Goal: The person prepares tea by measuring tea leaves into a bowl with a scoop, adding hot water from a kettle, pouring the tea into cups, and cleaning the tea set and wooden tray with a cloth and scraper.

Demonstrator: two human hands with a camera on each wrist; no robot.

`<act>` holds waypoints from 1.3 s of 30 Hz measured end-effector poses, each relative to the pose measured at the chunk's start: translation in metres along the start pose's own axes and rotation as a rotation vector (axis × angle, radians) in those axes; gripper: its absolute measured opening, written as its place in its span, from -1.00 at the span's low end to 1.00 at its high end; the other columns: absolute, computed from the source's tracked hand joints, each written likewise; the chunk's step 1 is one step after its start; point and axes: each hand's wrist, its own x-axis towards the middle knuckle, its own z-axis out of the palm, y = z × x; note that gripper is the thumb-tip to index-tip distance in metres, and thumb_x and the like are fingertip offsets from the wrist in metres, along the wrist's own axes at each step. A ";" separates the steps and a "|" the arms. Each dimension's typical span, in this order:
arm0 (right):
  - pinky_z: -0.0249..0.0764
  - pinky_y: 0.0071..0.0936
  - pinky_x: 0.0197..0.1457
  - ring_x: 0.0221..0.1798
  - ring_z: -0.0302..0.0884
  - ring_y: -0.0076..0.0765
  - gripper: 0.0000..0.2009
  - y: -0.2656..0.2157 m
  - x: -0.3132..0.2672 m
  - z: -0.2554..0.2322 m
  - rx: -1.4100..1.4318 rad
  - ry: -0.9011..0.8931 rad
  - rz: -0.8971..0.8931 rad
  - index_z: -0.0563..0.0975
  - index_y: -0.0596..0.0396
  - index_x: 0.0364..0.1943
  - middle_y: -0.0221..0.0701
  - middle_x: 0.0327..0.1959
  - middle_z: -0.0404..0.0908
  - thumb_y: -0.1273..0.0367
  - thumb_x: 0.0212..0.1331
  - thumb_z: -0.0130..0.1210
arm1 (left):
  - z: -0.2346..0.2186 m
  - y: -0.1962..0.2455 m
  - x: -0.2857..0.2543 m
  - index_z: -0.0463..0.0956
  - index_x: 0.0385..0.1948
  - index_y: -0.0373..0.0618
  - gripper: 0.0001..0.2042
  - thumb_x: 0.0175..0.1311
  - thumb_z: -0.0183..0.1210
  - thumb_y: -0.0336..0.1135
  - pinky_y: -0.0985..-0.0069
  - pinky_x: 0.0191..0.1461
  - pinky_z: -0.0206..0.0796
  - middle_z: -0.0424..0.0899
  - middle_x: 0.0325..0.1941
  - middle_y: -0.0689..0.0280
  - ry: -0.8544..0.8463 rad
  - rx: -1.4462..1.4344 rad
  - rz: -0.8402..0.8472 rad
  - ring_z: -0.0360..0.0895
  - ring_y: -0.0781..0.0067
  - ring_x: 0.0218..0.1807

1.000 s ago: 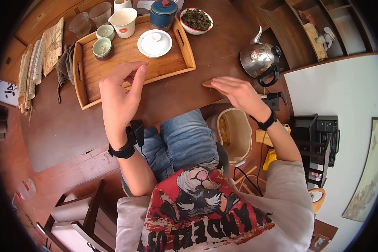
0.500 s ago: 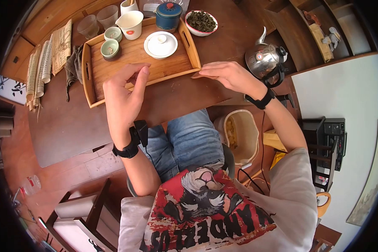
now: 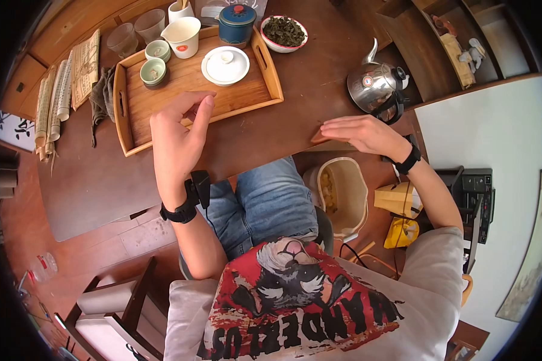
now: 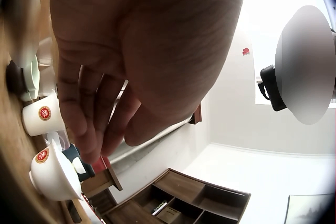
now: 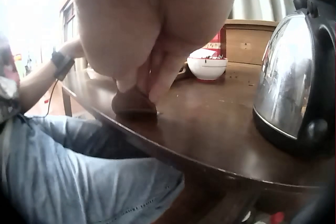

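Note:
My right hand (image 3: 364, 133) pinches a flat reddish-brown piece (image 5: 134, 104) from above. Its lower edge stands at the tabletop, close to the table's near edge; the fingers cover its upper part, and I cannot tell what kind of tool it is. My left hand (image 3: 180, 129) hovers over the near side of the wooden tray (image 3: 205, 118), fingers loosely bent and holding nothing. On the tray are a lidded white gaiwan (image 3: 225, 66), a white pitcher (image 3: 182, 41), small pale green cups (image 3: 153, 71) and a blue tea canister (image 3: 235, 27).
A bowl of tea leaves (image 3: 284, 33) stands beyond the tray's right corner. The steel kettle (image 3: 373, 87) is just past my right hand. Bamboo rolls (image 3: 57, 99) and a dark cloth (image 3: 102, 96) lie left of the tray. Below the table edge sits a cream bin (image 3: 349, 198).
My right hand swept the brown piece left and away toward the tray corner, then drew it back right and nearer me along the table edge. The left hand has barely moved.

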 end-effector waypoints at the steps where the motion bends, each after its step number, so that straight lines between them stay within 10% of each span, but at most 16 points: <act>1: 0.67 -0.14 0.44 0.36 0.70 0.05 -0.54 -0.001 0.005 -0.001 -0.008 0.079 0.055 0.67 0.12 0.31 -0.20 0.32 0.75 0.59 0.31 0.19 | 0.000 0.000 0.000 0.83 -0.07 -0.30 -0.83 0.50 0.36 -0.39 0.46 -0.12 0.54 0.86 -0.30 0.12 -0.004 0.004 0.007 0.71 0.46 -0.32; 21: 0.74 -0.14 0.18 0.11 0.81 0.02 -0.70 -0.025 0.003 0.029 -0.175 0.339 0.236 0.72 0.20 0.15 -0.17 0.08 0.83 0.44 0.39 0.30 | 0.021 0.014 -0.003 0.81 -0.12 -0.34 -0.83 0.49 0.36 -0.39 0.42 -0.16 0.56 0.85 -0.29 0.08 -0.051 -0.019 0.065 0.76 0.38 -0.32; 26: 0.74 -0.17 -0.04 -0.10 0.79 0.02 -0.77 -0.040 0.032 0.023 -0.208 0.522 0.287 0.76 0.18 0.06 -0.23 -0.08 0.83 0.40 0.41 0.35 | 0.055 0.038 -0.015 0.80 -0.07 -0.31 -0.85 0.50 0.34 -0.43 0.44 -0.13 0.59 0.86 -0.22 0.12 -0.344 -0.129 0.121 0.76 0.37 -0.29; 29: 0.69 -0.32 -0.22 -0.28 0.77 -0.16 -0.83 -0.042 0.047 0.021 -0.170 0.664 0.187 0.77 0.20 -0.03 -0.28 -0.19 0.80 0.43 0.42 0.35 | 0.074 0.042 -0.025 0.79 -0.07 -0.32 -0.85 0.46 0.35 -0.45 0.43 -0.21 0.57 0.82 -0.24 0.12 -0.443 -0.153 0.184 0.74 0.35 -0.35; 34: 0.50 -0.61 -0.38 -0.49 0.60 -0.70 -0.87 -0.033 0.043 0.028 0.253 0.829 0.580 0.76 0.22 -0.11 -0.46 -0.49 0.74 0.41 0.48 0.34 | 0.082 0.038 -0.032 0.79 -0.09 -0.32 -0.85 0.44 0.35 -0.46 0.40 -0.23 0.57 0.80 -0.26 0.12 -0.456 -0.137 0.212 0.74 0.29 -0.38; 39: 0.46 -0.68 -0.37 -0.49 0.56 -0.76 -0.85 -0.017 0.008 0.026 0.488 0.851 0.675 0.76 0.15 -0.16 -0.55 -0.51 0.72 0.36 0.55 0.28 | 0.083 0.034 -0.032 0.79 -0.10 -0.32 -0.86 0.44 0.35 -0.46 0.41 -0.23 0.58 0.80 -0.27 0.14 -0.465 -0.129 0.162 0.75 0.29 -0.38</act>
